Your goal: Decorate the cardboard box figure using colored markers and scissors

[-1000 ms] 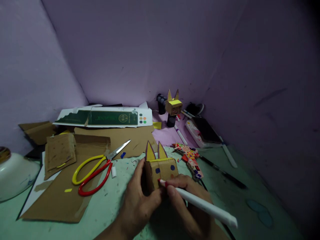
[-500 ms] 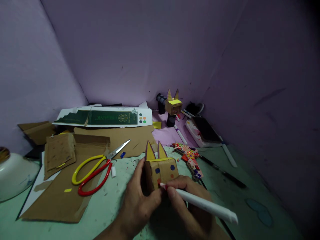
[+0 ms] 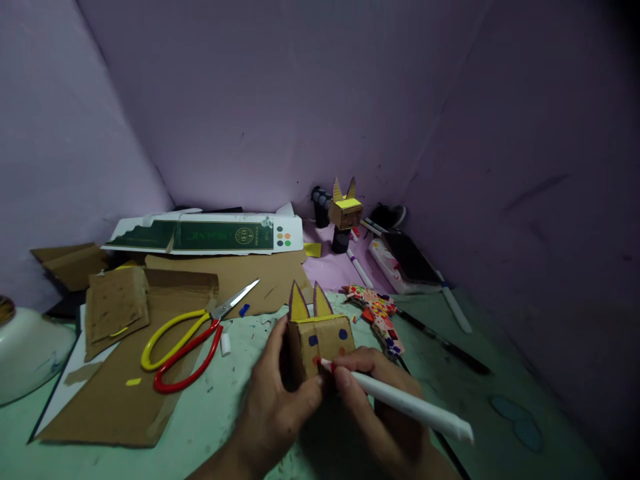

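A small cardboard box (image 3: pixel 328 339) with two pointed yellow ears stands upright on the green table; dark blue dots and reddish dots mark its front. My left hand (image 3: pixel 277 400) is closed around its left side, thumb across the lower front. In my right hand (image 3: pixel 383 400) is a white marker (image 3: pixel 410 405), pinched near its red end, with the tip at the left reddish dot. The right hand's fingers cover the box's lower right part. To the left lie scissors (image 3: pixel 217 315) with one yellow and one red handle, and a small white cap (image 3: pixel 225 344).
Cardboard sheets (image 3: pixel 115 413) and a green-and-white printed carton (image 3: pixel 225 233) cover the left and back. A second eared box (image 3: pixel 346 213) stands on a black holder near the wall. At right are a floral-patterned piece (image 3: pixel 377 313), a dark-handled tool (image 3: pixel 445 341) and a phone (image 3: pixel 413 258).
The marker tip has moved slightly up and left on the box front, onto the left reddish dot. The whole view has shifted a little; the left hand keeps its hold.
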Demonstrator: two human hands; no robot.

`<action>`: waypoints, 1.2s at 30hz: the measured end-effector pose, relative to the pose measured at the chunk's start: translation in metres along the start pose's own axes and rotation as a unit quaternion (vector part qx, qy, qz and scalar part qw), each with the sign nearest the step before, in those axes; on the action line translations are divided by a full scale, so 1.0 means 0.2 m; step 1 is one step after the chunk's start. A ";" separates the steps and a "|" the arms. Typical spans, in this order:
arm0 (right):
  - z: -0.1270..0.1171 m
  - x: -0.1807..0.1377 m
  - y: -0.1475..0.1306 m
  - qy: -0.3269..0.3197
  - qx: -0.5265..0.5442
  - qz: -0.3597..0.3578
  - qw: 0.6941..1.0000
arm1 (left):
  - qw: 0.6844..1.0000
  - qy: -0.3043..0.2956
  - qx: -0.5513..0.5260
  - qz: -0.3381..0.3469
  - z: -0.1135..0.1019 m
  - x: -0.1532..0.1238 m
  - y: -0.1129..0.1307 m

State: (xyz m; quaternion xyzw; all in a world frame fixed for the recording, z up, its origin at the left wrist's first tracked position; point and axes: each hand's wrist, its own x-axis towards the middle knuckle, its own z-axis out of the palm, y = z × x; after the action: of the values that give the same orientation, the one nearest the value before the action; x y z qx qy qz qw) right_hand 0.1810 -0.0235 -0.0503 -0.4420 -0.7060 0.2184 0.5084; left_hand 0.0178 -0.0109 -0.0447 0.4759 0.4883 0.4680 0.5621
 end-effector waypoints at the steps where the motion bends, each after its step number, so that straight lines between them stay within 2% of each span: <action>1: 0.00 0.00 0.00 -0.003 0.006 -0.004 1.000 | 1.000 -0.006 -0.005 0.001 0.00 0.00 0.01; 9: 0.00 0.00 0.00 0.009 -0.006 -0.017 1.000 | 0.999 -0.010 -0.032 0.002 0.00 0.00 0.03; 15: 0.00 0.02 -0.03 0.018 -0.002 -0.018 1.000 | 0.999 0.008 -0.045 -0.005 0.02 -0.01 0.03; 19: 0.00 0.02 -0.02 -0.005 -0.007 -0.010 1.000 | 0.999 0.012 -0.049 -0.004 0.02 0.00 0.02; 26: 0.00 0.04 -0.03 0.009 0.005 -0.032 0.999 | 0.998 -0.004 -0.056 0.000 0.01 0.00 0.02; 34: 0.02 0.02 -0.04 -0.001 0.015 -0.031 0.999 | 0.997 0.007 -0.077 -0.001 0.03 -0.01 0.05; 36: 0.01 0.02 -0.04 0.038 0.053 0.005 0.998 | 0.996 0.003 -0.093 -0.005 0.03 0.00 0.07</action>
State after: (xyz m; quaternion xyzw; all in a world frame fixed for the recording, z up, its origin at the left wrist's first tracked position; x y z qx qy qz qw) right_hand 0.1757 -0.0243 -0.0422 -0.4260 -0.6714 0.2415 0.5562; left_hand 0.0224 -0.0106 -0.0310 0.4172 0.4470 0.5101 0.6049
